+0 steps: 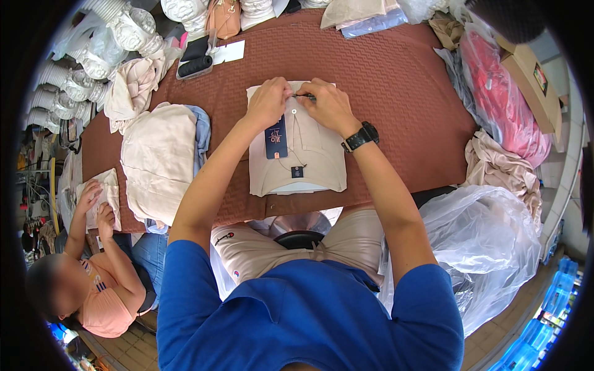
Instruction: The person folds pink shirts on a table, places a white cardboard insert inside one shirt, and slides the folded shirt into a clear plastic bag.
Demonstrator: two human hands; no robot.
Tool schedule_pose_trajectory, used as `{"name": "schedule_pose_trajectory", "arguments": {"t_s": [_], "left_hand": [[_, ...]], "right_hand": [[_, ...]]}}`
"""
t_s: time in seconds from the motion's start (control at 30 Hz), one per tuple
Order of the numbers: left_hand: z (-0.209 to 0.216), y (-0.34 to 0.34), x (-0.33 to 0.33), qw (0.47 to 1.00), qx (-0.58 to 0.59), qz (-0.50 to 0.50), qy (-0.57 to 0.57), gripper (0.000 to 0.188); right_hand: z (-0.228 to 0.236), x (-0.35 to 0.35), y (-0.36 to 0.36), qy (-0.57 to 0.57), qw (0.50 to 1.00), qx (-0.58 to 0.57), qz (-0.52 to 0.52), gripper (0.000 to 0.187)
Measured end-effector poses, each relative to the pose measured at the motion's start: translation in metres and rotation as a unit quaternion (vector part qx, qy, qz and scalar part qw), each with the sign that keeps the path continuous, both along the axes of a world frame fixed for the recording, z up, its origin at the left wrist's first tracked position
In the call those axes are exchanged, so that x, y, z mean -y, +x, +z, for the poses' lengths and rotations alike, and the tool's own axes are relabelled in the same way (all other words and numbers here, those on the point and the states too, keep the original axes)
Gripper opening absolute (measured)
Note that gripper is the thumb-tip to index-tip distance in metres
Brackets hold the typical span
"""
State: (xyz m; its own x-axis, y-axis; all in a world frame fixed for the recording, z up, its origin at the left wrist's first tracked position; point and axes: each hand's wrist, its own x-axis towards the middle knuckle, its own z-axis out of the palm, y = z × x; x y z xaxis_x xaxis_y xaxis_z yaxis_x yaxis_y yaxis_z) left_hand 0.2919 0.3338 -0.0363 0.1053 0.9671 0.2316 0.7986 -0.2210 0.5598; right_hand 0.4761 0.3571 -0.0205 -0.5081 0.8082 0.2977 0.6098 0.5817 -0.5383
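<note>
A folded beige shirt (328,157) lies on the brown cloth-covered table (383,111) in front of me. A navy hang tag (276,141) rests on its left part, and a small navy label (298,172) is at the near end, by the curved neckline. At the far end of the shirt, my left hand (271,100) is closed in a pinch over the fabric; what its fingertips hold is hidden. My right hand (329,106), a black watch on its wrist, grips a small dark tool (307,96) close to the left fingertips. Just below them shows a white button (294,112).
Stacked beige garments (156,157) lie to my left, beyond them a clear box (195,67) with black rolls. A co-worker (108,290) handles beige cloth (106,191) at far left. Plastic-wrapped red goods (495,93), a cardboard box (526,80) and clear plastic (476,241) are at right.
</note>
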Motion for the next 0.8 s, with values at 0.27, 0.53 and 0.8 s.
{"name": "schedule_pose_trajectory", "arguments": {"t_s": [0.27,0.53,0.8], "left_hand": [[-0.0027,0.0037,0.0011,0.999,-0.047,0.008,0.016,0.005],[0.0031,0.0004,0.0009,0.999,-0.006,0.011,-0.029,0.006],[0.0033,0.0024,-0.0004,0.999,-0.006,0.006,-0.034,0.008]], "right_hand": [[0.0016,-0.0002,-0.0066,0.015,1.000,0.022,0.002,0.012],[-0.0009,0.0005,-0.0041,-0.013,1.000,0.003,0.002,0.015],[0.0016,0.0004,-0.0078,0.002,1.000,0.020,-0.010,0.018]]}}
